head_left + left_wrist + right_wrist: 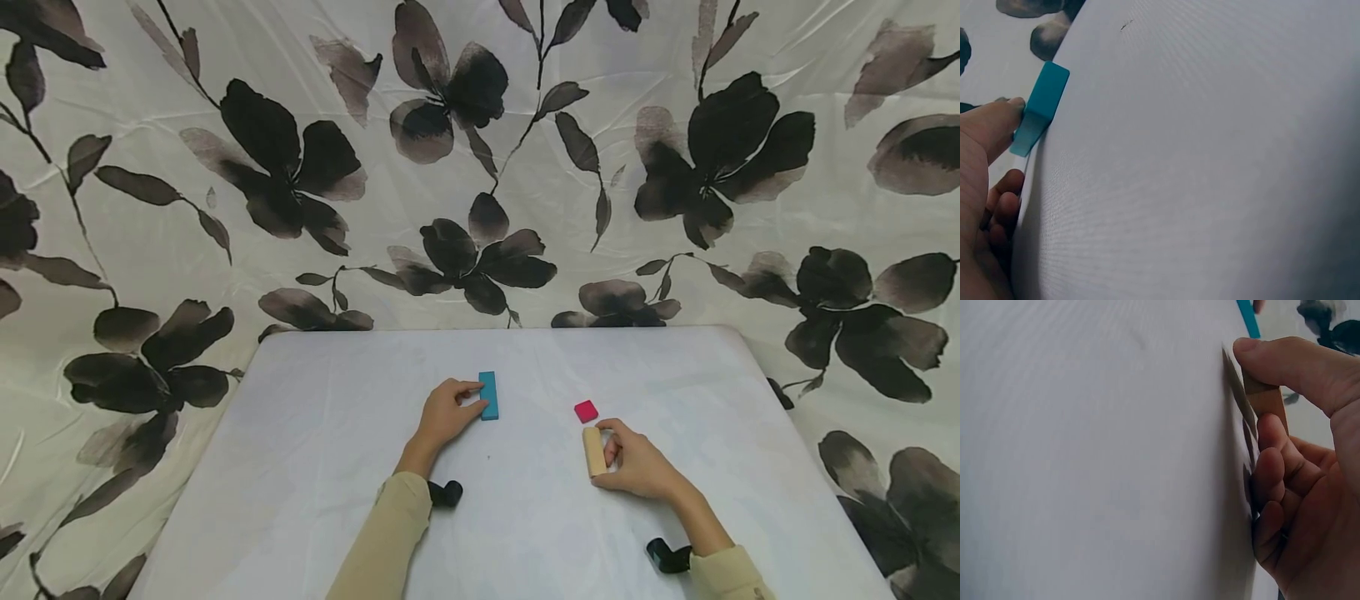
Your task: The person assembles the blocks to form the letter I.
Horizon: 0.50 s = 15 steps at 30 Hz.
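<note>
A blue rectangular block [489, 397] lies lengthwise toward the far edge of the white table. My left hand [447, 412] holds its left side with thumb and index finger; in the left wrist view, the thumb [1004, 119] is against the blue block [1047, 94]. To the right, my right hand [637, 462] pinches a plain wooden block [594, 452] end to end between thumb and index finger. The right wrist view has the wooden block [1266, 403] partly hidden behind the thumb, the other fingers curled below. A small red block [586, 412] lies just beyond the wooden one.
The white table [315, 500] has its far edge in front of a floral-patterned cloth [450, 167]. Black devices [446, 494] are strapped at both wrists, below the hands.
</note>
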Each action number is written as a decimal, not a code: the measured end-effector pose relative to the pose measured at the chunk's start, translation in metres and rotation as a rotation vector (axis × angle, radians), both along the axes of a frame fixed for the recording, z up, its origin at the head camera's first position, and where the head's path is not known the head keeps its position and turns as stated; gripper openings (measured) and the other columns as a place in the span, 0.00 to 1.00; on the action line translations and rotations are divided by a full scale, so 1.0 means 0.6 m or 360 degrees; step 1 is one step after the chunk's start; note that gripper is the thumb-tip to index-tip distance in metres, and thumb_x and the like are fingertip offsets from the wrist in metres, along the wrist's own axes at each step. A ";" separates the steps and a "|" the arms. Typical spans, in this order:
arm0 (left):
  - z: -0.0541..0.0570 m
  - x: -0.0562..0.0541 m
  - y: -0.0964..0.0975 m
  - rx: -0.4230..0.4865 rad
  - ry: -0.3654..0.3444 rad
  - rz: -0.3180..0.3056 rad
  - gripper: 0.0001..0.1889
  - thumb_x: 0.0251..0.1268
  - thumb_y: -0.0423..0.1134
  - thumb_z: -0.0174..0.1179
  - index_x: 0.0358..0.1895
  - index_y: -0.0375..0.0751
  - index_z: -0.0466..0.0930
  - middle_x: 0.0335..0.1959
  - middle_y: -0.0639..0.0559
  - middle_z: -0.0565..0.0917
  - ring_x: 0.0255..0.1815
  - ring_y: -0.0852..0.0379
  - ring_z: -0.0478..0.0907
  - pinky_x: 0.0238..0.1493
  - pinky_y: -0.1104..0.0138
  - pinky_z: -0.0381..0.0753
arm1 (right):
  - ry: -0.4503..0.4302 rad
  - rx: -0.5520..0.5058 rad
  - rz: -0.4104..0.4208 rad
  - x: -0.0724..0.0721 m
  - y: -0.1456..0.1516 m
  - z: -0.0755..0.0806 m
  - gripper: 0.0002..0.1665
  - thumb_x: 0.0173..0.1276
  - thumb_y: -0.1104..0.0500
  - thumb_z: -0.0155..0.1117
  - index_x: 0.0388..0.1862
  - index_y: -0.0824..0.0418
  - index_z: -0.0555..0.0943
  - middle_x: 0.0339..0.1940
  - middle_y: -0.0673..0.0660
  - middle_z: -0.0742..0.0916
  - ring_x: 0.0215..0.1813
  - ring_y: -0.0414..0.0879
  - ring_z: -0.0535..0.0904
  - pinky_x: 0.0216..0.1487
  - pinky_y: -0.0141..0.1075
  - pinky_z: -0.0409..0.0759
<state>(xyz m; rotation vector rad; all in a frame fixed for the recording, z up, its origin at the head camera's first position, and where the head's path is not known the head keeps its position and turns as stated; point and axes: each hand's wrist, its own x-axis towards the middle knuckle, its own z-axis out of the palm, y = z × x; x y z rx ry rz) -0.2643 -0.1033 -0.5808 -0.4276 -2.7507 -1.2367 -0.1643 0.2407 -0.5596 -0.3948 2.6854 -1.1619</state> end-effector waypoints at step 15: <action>-0.003 -0.002 0.000 -0.0032 -0.0048 0.0028 0.18 0.58 0.47 0.70 0.52 0.48 0.86 0.32 0.56 0.76 0.30 0.57 0.68 0.34 0.64 0.70 | -0.0021 -0.0113 0.0020 -0.007 -0.055 0.011 0.48 0.46 0.60 0.82 0.64 0.65 0.66 0.29 0.50 0.77 0.27 0.41 0.70 0.30 0.32 0.71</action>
